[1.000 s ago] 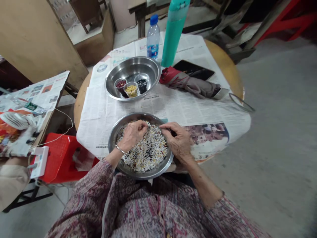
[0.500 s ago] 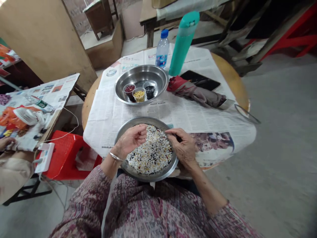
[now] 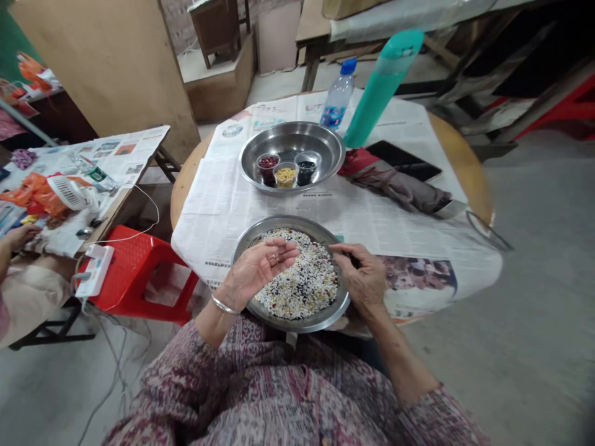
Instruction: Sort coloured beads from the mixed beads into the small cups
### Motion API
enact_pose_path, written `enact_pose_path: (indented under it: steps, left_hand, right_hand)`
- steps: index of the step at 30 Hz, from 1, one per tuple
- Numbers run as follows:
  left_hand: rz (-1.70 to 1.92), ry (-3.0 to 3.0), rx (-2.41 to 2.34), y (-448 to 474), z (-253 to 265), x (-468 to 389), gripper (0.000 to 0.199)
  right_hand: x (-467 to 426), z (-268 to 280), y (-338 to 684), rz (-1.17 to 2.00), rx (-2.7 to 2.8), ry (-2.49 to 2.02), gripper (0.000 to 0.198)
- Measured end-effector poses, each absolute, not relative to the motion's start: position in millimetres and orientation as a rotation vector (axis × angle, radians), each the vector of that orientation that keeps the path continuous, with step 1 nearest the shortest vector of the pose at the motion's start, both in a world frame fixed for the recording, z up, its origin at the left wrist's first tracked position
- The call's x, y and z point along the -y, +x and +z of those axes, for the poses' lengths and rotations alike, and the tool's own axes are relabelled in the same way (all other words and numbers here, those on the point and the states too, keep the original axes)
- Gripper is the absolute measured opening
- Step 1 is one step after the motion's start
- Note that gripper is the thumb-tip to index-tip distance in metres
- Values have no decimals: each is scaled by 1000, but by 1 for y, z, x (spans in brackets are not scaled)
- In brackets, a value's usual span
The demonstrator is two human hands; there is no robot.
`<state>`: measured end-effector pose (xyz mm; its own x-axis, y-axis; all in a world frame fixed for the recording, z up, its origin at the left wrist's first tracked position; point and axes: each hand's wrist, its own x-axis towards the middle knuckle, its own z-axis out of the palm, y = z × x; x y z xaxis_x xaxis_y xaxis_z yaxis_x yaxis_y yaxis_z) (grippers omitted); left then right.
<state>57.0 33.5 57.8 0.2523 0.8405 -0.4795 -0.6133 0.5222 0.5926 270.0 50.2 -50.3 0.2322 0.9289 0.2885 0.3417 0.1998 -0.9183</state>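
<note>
A round metal basin [image 3: 246, 234] in front of me holds a mix of white grains [image 3: 304, 279] with black, yellow and dark red bits. Over its left part is my left hand [image 3: 260, 269], palm turned up and fingers stretched out loosely; tiny specks or a ring show on the fingers, too small to tell. My right hand [image 3: 365, 275] is at the basin's right rim, thumb and forefinger pinched together; whatever is between them is hidden. Behind stands a larger metal basin [image 3: 251, 145] with cups of red beans [image 3: 268, 162], yellow kernels [image 3: 285, 178] and black beans [image 3: 305, 166].
Newspaper covers the round table [image 3: 209, 204]. A water bottle [image 3: 338, 96], teal flask [image 3: 385, 87], folded umbrella [image 3: 400, 184] and dark tablet [image 3: 403, 160] lie or stand at the back right. To the left are a red stool [image 3: 134, 266], power strip [image 3: 94, 271] and another person's hand [image 3: 21, 237].
My left hand has opened from a loose curl, its fingers now extended. The right hand keeps its pinch at the rim. The whole view has shifted, so the table appears further right.
</note>
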Motion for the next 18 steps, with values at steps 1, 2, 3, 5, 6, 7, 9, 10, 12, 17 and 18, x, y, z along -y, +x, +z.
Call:
enact_pose_path:
  steps: [1, 2, 3, 5, 6, 7, 9, 10, 12, 17, 18]
  left_hand:
    - [1009, 298, -847, 56, 57, -32, 10]
    - [1006, 285, -843, 54, 57, -31, 12]
    - [1003, 272, -841, 53, 57, -31, 14]
    - [1003, 257, -836, 50, 58, -29, 18]
    - [1007, 255, -830, 49, 59, -29, 20]
    - [1012, 257, -824, 48, 59, -29, 20]
    - [1026, 266, -809, 46, 59, -27, 20]
    - [1035, 274, -801, 45, 59, -26, 20]
    - [1053, 291, -787, 43, 59, -24, 18]
    - [1115, 261, -774, 31, 54, -12, 23]
    - [1136, 243, -782, 26, 52, -10, 24]
  right_hand:
    - [-50, -51, 270, 652, 1324, -1361, 17]
    - [-50, -51, 270, 656, 1324, -1364, 17]
    - [-50, -51, 270, 660, 1323, -1367, 17]
    - [-50, -51, 271, 667, 1321, -1375, 17]
    - [-50, -51, 271, 669, 1319, -1379, 17]
    - [-50, -51, 271, 671, 1316, -1382, 18]
    - [-50, -51, 271, 675, 1309, -1387, 18]
    - [-50, -51, 271, 677, 1306, -1391, 18]
    - [-48, -50, 272, 682, 1305, -1406, 19]
    - [-44, -49, 273, 715, 1316, -1487, 21]
    - [-44, -49, 273, 710, 1314, -1503, 20]
